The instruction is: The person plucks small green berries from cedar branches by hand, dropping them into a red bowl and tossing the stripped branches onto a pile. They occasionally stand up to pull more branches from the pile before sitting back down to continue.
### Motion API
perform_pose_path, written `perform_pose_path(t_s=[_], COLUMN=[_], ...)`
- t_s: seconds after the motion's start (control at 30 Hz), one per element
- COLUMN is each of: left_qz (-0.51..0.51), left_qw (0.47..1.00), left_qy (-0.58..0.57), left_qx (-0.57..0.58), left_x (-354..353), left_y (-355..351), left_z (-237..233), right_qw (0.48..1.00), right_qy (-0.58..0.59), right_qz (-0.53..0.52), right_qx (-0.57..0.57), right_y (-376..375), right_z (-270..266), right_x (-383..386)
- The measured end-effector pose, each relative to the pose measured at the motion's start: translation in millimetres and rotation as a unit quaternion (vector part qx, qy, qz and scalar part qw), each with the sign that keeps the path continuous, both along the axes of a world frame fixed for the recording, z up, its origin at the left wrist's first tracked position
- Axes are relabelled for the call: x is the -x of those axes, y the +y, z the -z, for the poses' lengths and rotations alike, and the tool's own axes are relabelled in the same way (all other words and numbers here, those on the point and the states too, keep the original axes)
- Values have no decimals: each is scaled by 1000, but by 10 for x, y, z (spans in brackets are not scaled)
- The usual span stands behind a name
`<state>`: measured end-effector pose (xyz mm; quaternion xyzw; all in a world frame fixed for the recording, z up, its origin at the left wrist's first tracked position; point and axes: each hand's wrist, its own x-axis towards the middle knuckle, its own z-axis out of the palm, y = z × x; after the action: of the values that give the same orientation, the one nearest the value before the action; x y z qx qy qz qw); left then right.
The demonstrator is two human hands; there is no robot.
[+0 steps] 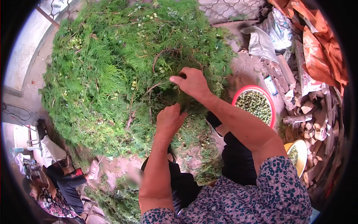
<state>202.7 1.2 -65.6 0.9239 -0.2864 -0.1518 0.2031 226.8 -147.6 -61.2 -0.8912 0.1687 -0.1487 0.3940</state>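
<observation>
A large heap of green leafy branches point(108, 74) with small pale green cones fills the middle of the head view. My left hand point(170, 118) is at the heap's near side, its fingers closed around a green sprig that is mostly hidden. Just above and to the right, my right hand point(192, 83) reaches over the same greenery, thumb out to the left and fingers bent. A gap shows between that thumb and the fingers, and nothing can be made out in it. Right of the heap stands a red-rimmed basin point(273, 108) holding many small green cones.
A yellow basin point(302, 158) with green pieces stands at the lower right, near stacked firewood point(307, 125). Sacks point(263, 44) and an orange sheet point(319, 48) lie at the upper right. Another person point(69, 186) sits at the lower left. More cut branches point(119, 201) lie below.
</observation>
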Motion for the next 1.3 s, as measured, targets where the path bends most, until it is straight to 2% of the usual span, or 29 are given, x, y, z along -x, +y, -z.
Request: perform_pose_path(t_s=[0.03, 0.13, 0.17, 0.2, 0.27, 0.37, 0.4, 0.43, 0.47, 0.5, 0.53, 0.63, 0.83, 0.93, 1.0, 1.03, 1.07, 1.1, 1.13, 1.17, 1.2, 1.27, 1.3], left_qz=[-3, 25, 23, 26, 31, -14, -75, -134, -135, -160, -183, -167, -152, -178, -205, -223, -224, -231, -237, -255, -254, -252, -248], left_qw=[1000, 999, 999, 999, 999, 996, 972, 923, 923, 883, 835, 830, 809, 790, 776, 691, 691, 654, 616, 590, 590, 567, 578], left_qy=[-3, -37, -36, -14, 7, -25, -12, 2, 0, 3, 5, 26, 39, 92, 147, 231, 232, 261, 290, 304, 304, 327, 317], left_qx=[-9, 9, 11, 15, 22, 82, 224, 360, 360, 441, 519, 531, 567, 580, 577, 648, 647, 671, 693, 703, 703, 713, 709], left_x=[10, 32, 27, 27, 9, -59, -80, -95, -94, -88, -84, -101, -102, -79, -100, -89, -87, -96, -112, -134, -146, -177, -186], left_y=[-10, 0, 14, 20, 25, 19, 0, -13, -28, -46, -61, -81, -80, -58, -29, -30, -30, -29, -30, -29, -9, 48, 71], left_z=[-5, 8, -20, -73, -121, -144, -127, -118, -141, -179, -232, -262, -284, -344, -365, -379, -374, -368, -363, -354, -371, -419, -404], right_qw=[998, 994, 982, 982, 909, 878, 856, 855, 893, 926, 925, 937, 920, 906, 868, 868, 837, 802, 802, 767, 729, 726, 723], right_qy=[55, 107, 87, 88, 8, -29, -60, -61, -55, -48, -48, -94, -118, -83, -94, -92, -77, -63, -63, -73, -82, -98, -114], right_qz=[-3, 4, -5, -7, 17, -6, -8, -10, -3, 3, 1, -52, -101, -111, -93, -92, -95, -99, -98, -82, -65, -67, -68], right_qx=[1, -36, -170, -166, -417, -477, -514, -514, -446, -376, -377, -332, -361, -399, -478, -478, -534, -586, -586, -632, -677, -677, -678], right_y=[46, -56, -105, -131, -185, -143, -95, -69, -43, -15, 15, 112, 195, 233, 268, 262, 251, 246, 244, 250, 252, 211, 187], right_z=[-4, 197, 122, 71, -31, -252, -291, -288, -280, -281, -299, -368, -251, -331, -370, -359, -348, -357, -383, -453, -493, -452, -430], right_x=[-14, -93, -58, -38, 11, 62, 84, 103, 125, 144, 162, 222, 231, 280, 285, 282, 270, 260, 257, 257, 258, 224, 213])
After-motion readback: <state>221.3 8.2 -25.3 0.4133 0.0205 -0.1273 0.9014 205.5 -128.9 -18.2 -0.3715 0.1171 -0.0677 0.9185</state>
